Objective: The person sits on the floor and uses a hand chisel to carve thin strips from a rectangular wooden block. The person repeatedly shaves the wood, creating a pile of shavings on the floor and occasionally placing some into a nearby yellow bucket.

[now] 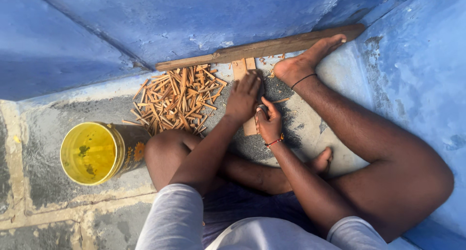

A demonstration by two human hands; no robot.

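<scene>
My left hand (242, 98) lies palm down on a narrow wooden strip (244, 67) that rests on the floor and points toward the wall, pinning it there. My right hand (270, 123), with a red thread at the wrist, is curled just right of the strip's near end (250, 127). It is closed on a small object that is too hidden to name. A pile of short split wood sticks (177, 99) lies left of the hands.
A yellow bucket (92, 153) stands on the floor by my left knee. A long wooden plank (252, 48) lies along the foot of the blue wall (194, 17). My right foot (306, 60) presses against it. Another blue wall (417, 85) closes the right side.
</scene>
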